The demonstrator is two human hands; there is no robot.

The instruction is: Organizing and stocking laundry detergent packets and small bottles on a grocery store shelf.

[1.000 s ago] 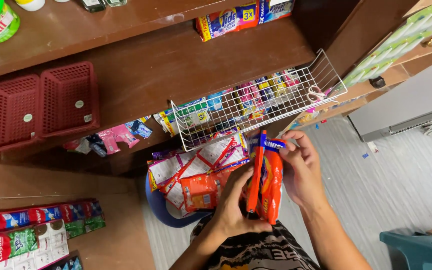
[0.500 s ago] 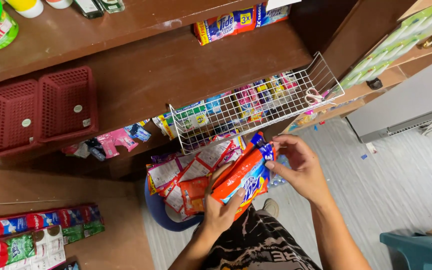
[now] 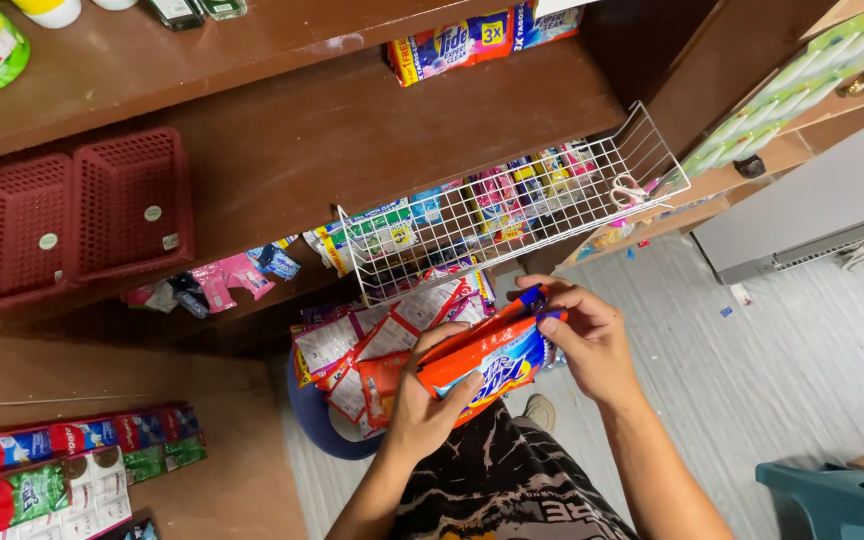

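Head view, read from the left: two red mesh baskets (image 3: 72,215) sit side by side on the brown shelf (image 3: 282,130), and lower down a row of boxed tubes (image 3: 62,470) lies flat on a lower shelf. Past them, a heap of red and white sachets (image 3: 362,350) fills a blue tub (image 3: 317,420) on the floor, just under the white wire basket (image 3: 512,210) that hangs from the shelf edge.

Your left hand (image 3: 427,405) is closed on the lower left end of the orange sachet strip (image 3: 482,360), thumb across its face and fingers behind. Your right hand (image 3: 587,340) pinches the upper right end, fingertips together on the blue-topped edge. The strip hangs between your two hands in front of your lap, just beside the sachet heap and below the wire basket, touching neither as far as can be seen.

By the look of it, the strip is light and limp (thin glossy film, small soft-filled pouches joined in a row), so it likely folds and sags wherever it is unsupported. The film probably slides under a loose grip. Hold it at the flat sealed ends or along the seams between pouches, where a pinch bites best, and avoid squeezing the filled bellies.
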